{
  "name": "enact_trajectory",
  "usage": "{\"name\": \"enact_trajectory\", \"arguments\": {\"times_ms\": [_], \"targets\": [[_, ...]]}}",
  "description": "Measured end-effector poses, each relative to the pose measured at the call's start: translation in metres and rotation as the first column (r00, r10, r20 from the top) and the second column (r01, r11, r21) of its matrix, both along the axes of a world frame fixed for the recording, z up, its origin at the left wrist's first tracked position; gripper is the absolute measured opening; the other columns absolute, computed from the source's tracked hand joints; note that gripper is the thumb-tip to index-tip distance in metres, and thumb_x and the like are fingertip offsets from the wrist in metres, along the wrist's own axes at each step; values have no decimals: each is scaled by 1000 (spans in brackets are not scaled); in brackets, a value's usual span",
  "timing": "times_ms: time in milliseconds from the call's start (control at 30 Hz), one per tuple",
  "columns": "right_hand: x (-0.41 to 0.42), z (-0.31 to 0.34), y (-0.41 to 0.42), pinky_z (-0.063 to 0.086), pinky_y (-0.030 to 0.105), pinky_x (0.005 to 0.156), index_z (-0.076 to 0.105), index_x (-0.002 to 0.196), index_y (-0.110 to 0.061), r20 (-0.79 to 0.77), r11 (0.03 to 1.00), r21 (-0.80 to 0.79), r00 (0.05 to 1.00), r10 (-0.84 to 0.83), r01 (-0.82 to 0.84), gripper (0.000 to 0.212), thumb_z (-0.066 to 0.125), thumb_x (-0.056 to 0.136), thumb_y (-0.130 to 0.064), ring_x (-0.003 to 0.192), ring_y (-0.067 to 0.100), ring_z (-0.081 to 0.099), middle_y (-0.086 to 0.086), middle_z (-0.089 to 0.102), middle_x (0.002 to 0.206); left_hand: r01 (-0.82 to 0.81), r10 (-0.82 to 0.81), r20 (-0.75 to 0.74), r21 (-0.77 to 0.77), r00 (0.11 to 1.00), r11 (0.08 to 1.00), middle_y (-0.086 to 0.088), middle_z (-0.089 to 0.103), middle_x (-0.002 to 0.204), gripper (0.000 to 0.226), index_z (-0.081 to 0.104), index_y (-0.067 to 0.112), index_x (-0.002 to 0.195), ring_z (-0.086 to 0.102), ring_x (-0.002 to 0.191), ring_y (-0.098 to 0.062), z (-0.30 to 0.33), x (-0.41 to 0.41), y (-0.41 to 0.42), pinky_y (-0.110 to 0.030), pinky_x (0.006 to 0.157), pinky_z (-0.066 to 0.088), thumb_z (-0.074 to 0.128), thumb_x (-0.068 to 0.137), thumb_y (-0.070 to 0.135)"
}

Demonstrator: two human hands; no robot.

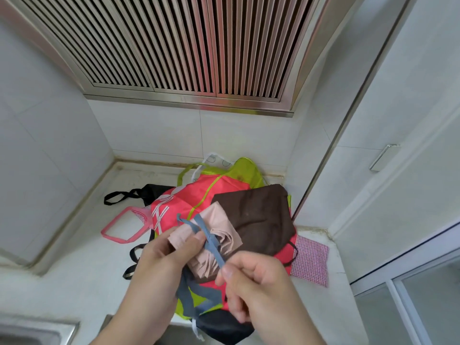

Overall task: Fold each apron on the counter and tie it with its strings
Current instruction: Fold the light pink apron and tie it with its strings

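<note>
A slatted metal range hood (184, 46) hangs over white wall tiles (154, 130). Right of the hood, a white cabinet door carries a metal handle (382, 156). Far below the hood's left side, a steel sink (32, 331) corner shows.

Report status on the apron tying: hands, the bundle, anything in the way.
Left hand grips folded beige apron. Right hand pinches its blue string, knot not yet finished. Pile of unfolded aprons beneath on counter; nothing blocking.
</note>
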State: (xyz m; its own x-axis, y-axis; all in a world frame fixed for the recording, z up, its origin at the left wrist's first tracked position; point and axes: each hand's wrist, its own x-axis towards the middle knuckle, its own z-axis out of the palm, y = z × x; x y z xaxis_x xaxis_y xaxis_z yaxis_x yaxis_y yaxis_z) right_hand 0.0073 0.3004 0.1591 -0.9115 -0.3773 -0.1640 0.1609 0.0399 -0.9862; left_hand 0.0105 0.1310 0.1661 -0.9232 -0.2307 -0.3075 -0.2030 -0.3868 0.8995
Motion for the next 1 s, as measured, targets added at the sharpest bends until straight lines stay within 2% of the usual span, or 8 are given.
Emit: {"name": "enact_trajectory", "arguments": {"times_ms": [167, 333, 433, 567, 700, 800, 900, 1000], "targets": [[3, -24, 1, 29, 22, 44, 74, 71, -11, 193, 965, -245, 980, -48, 96, 19, 68, 83, -25, 42, 18, 39, 13, 50, 48, 101, -103, 3, 159, 995, 982, -35, 71, 110, 26, 75, -4, 106, 73, 92, -42, -1, 6, 1, -42, 76, 62, 74, 85, 10], [0, -27, 15, 45, 30, 63, 76, 79, -11, -15, 981, -173, 996, -92, 88, 16, 73, 81, -26, 61, 21, 56, 13, 66, 80, 267, -265, -35, 173, 964, 948, -27, 72, 113, 82, 73, 6, 119, 71, 98, -38, -15, 7, -7, -44, 83, 59, 103, 48, 35], [-1, -18, 22, 49, 30, 75, 78, 85, -10, -184, 979, -200, 980, -69, 32, 9, 70, 88, -11, 81, 22, 66, 3, 63, 131, 408, -413, -5, 168, 911, 897, -19, 72, 102, 60, 77, 11, 108, 70, 89, -31, -13, 8, -9, -41, 76, 56, 100, 57, 33], [-3, -2, 32, 49, 41, 75, 70, 80, -10, -240, 971, -207, 968, 70, -121, 17, 66, 96, -13, 93, 51, 60, 8, 58, 147, 577, -577, 6, -28, 817, 816, -13, 77, 97, 13, 82, 12, 95, 74, 91, -19, -5, 9, -10, -28, 80, 57, 78, 83, 8], [-3, 9, 40, 49, 38, 76, 70, 78, -13, -248, 977, -57, 951, 186, -206, 17, 68, 93, -5, 91, 19, 69, 3, 62, 143, 467, -475, 38, -266, 879, 843, 0, 77, 70, 36, 84, 24, 68, 71, 66, -2, -1, 3, -8, -14, 61, 53, 83, 72, -12], [1, 13, 37, 50, 41, 92, 71, 74, -23, -358, 976, 99, 908, 217, -194, 26, 73, 88, -2, 110, 16, 70, -3, 63, 142, 460, -486, 17, -353, 874, 815, -4, 79, 76, 26, 86, 23, 76, 73, 70, -7, -3, 1, -16, -18, 63, 55, 88, 66, 0], [6, 17, 34, 44, 22, 84, 71, 72, -21, -453, 943, 271, 839, 301, -192, 20, 76, 88, -9, 93, 8, 67, -13, 61, 142, 511, -529, 71, -398, 846, 762, -12, 81, 94, 35, 85, 18, 101, 76, 90, -20, -3, -1, -26, -29, 77, 60, 81, 70, 1], [11, 16, 29, 42, 16, 85, 71, 77, -24, -545, 878, 452, 730, 411, -156, 15, 72, 92, -24, 100, -1, 59, -26, 52, 145, 589, -598, 110, -382, 794, 712, -12, 78, 112, 33, 80, 15, 117, 73, 112, -29, -2, -3, -34, -34, 95, 58, 76, 88, 1]]}}
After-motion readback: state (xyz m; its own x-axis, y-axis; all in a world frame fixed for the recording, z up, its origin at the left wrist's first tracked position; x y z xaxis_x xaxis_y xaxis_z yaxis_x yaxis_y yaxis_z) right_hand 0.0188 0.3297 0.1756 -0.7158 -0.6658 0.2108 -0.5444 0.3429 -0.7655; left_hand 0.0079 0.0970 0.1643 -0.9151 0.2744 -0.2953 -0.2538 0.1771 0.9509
